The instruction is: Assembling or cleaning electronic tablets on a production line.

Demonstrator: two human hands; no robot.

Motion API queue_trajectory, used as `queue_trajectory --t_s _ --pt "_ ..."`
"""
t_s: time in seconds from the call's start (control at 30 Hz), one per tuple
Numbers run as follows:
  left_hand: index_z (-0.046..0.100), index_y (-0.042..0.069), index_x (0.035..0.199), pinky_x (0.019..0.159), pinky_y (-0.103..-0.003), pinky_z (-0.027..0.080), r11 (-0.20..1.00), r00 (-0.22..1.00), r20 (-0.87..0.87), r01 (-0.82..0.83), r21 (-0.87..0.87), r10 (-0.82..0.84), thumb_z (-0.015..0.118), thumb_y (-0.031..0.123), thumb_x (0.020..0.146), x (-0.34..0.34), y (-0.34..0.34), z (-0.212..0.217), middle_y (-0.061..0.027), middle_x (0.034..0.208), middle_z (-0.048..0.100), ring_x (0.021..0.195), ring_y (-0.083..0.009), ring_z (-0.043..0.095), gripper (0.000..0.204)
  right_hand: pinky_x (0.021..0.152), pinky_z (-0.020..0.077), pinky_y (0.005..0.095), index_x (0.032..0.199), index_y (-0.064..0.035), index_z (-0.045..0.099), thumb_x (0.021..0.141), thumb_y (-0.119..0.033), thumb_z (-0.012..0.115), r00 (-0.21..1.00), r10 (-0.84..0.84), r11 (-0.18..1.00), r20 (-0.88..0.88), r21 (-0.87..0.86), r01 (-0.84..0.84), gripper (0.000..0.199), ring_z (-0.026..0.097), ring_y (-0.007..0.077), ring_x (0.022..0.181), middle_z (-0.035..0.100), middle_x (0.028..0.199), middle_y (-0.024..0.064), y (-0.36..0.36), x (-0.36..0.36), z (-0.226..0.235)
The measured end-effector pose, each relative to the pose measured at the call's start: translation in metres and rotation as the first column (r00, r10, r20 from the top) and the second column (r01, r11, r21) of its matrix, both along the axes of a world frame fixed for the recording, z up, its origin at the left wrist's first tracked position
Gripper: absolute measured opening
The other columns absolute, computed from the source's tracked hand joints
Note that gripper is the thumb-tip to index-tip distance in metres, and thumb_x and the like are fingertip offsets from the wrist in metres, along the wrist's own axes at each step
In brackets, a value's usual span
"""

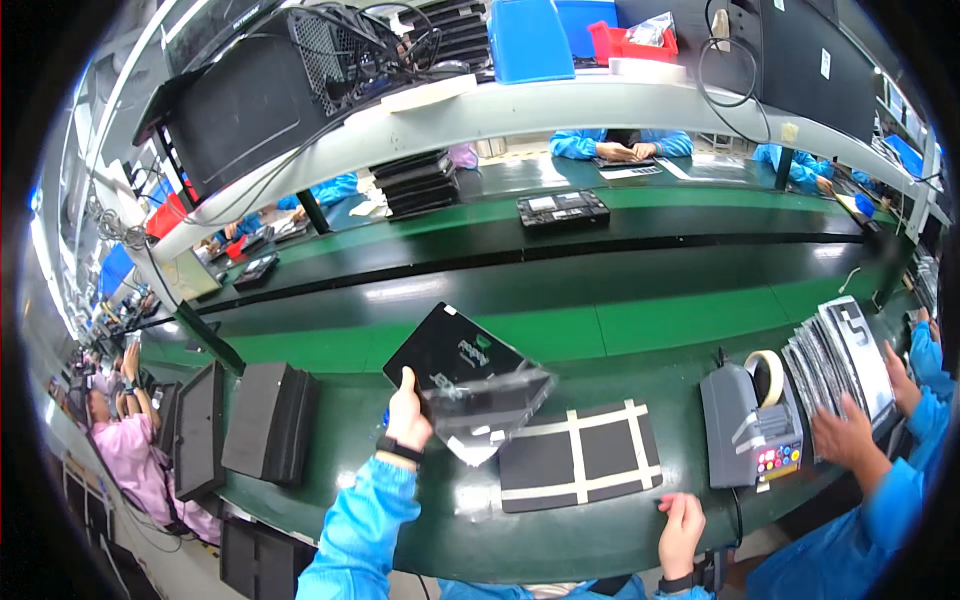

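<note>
My left hand (409, 412) grips the left edge of a dark, glossy flat panel (455, 350), tilted above the bench. Clear crinkled film (490, 400) hangs off its lower right side, with small white tabs. Below and to the right lies a black foam pad (545, 462) with pale tape strips crossing it. My right hand (682, 530) is by the bench's front edge, close to the pad's lower right corner, fingers drawn together. A small reddish spot shows at its fingertips; what it is, I cannot make out.
A grey tape dispenser (735, 425) with coloured buttons stands right of the pad. Beyond it, a co-worker's hand (850, 435) is by a row of film-wrapped panels (835, 350). Black foam trays (265, 420) stand at left. A metal shelf beam (600, 92) spans overhead.
</note>
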State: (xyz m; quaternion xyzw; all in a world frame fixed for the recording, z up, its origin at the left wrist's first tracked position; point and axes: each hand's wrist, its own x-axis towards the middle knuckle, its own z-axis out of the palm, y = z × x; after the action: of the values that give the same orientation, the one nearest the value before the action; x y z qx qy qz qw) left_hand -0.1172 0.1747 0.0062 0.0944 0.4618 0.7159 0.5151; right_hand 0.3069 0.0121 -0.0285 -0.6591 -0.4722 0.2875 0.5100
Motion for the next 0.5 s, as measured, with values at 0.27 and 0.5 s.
queue_trajectory --t_s 0.27,0.5 --pt "0.048 0.000 0.126 0.092 -0.050 0.048 0.947 0.953 -0.077 -0.301 -0.113 0.294 0.047 0.039 0.096 -0.022 0.142 -0.029 -0.0165 0.122 0.055 0.105 -0.0354 0.058 0.049 0.066 0.0434 0.0331 0.076 0.0009 0.060 0.093 -0.010 0.048 0.965 0.042 0.997 0.257 0.054 -0.058 0.023 0.056 0.0224 0.072 0.060 0.074 0.0101 0.000 -0.011 0.032" --pt "0.046 0.000 0.120 0.096 -0.045 0.043 0.972 0.992 -0.001 0.120 -0.200 -0.123 0.048 0.025 0.091 -0.033 0.144 -0.023 -0.0166 0.107 0.055 0.103 -0.0309 0.054 0.038 0.068 0.0447 0.0374 0.079 0.0011 0.060 0.094 -0.011 0.046 0.971 0.051 0.998 0.233 0.025 -0.059 0.024 0.058 0.0296 0.073 0.060 0.075 0.0153 -0.002 -0.016 0.041"
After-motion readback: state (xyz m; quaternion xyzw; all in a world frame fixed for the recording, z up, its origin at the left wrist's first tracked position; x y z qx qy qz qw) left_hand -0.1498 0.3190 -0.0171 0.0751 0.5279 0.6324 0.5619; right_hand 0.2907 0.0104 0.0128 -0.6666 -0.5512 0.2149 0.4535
